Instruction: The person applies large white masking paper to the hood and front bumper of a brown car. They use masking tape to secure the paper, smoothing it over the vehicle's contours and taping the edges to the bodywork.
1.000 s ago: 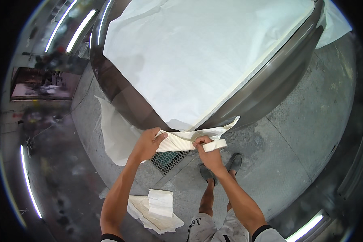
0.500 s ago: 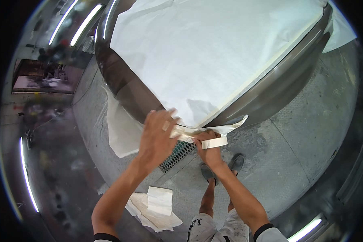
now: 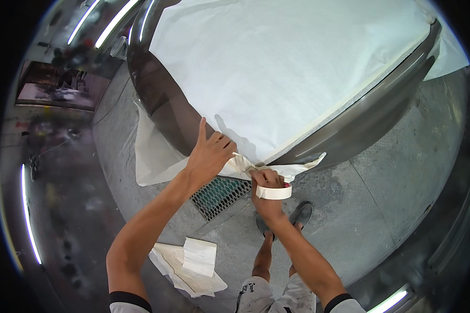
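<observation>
White masking paper (image 3: 292,73) covers most of a brownish-grey car panel (image 3: 360,120). At its near corner, my right hand (image 3: 268,182) grips a roll of masking tape (image 3: 274,193) with a red core edge showing. A crumpled tape-and-paper strip (image 3: 240,164) runs along the panel's near edge between my hands. My left hand (image 3: 211,154) is at the strip's left end; its index finger points away over the panel, the other fingers bend toward the strip, and the thumb is hidden.
Masking paper (image 3: 156,161) hangs beside the panel on the left. Below the corner is a floor grate (image 3: 222,195). Loose paper sheets (image 3: 193,268) lie on the concrete floor near my feet (image 3: 301,213). A paint-marked wall with lit tubes (image 3: 30,214) stands at left.
My left hand has shifted slightly up and its fingers have bent, leaving the index out. My right hand has turned the tape roll and lowered it slightly. The view has shifted a little.
</observation>
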Demonstrator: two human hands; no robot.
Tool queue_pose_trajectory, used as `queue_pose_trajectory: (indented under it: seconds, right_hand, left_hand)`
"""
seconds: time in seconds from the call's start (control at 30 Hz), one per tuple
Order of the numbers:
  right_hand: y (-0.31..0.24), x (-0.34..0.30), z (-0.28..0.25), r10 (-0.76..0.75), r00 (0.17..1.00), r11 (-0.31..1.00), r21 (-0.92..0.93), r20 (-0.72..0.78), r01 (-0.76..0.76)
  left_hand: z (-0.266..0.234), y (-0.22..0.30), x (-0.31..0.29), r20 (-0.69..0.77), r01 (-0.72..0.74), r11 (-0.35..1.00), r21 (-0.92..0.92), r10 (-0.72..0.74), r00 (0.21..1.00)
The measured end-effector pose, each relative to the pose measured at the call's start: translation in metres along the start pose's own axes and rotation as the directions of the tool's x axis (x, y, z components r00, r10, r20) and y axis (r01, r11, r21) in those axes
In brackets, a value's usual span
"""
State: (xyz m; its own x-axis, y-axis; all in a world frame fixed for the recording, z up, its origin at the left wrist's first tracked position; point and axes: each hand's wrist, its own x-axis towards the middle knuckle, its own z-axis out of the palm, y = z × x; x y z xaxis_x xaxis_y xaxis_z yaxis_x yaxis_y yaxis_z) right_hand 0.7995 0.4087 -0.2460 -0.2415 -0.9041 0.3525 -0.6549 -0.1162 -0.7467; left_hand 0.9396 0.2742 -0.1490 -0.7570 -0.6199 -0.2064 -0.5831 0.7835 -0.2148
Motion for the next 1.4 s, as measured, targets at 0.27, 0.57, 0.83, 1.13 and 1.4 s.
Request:
queue_pose_trajectory:
  seconds: [0.27,0.57,0.83,1.13,1.4]
  right_hand:
    - [0.006,0.000,0.009,-0.091,0.989,0.987,-0.122,0.114,0.104]
    - [0.004,-0.001,0.014,-0.096,0.985,0.982,-0.151,0.141,0.117]
    - [-0.001,0.005,0.015,-0.030,0.965,0.962,-0.256,0.260,0.099]
    - [0.001,0.006,0.012,-0.097,0.960,0.935,-0.306,0.263,0.179]
    - [-0.006,0.008,0.010,-0.074,0.950,0.926,-0.333,0.303,0.179]
  left_hand:
    - [0.013,0.009,0.008,-0.454,0.149,0.983,-0.104,-0.180,0.873]
    - [-0.011,-0.001,-0.020,-0.567,0.136,0.959,-0.249,-0.257,0.783]
    - [0.094,0.054,-0.174,-0.115,0.643,0.145,-0.752,-0.989,0.088]
    - [0.075,-0.006,-0.089,0.131,0.056,-0.119,-0.991,-0.919,0.371]
    - [0.069,0.018,-0.039,-0.230,0.139,0.339,-0.930,-0.837,0.497]
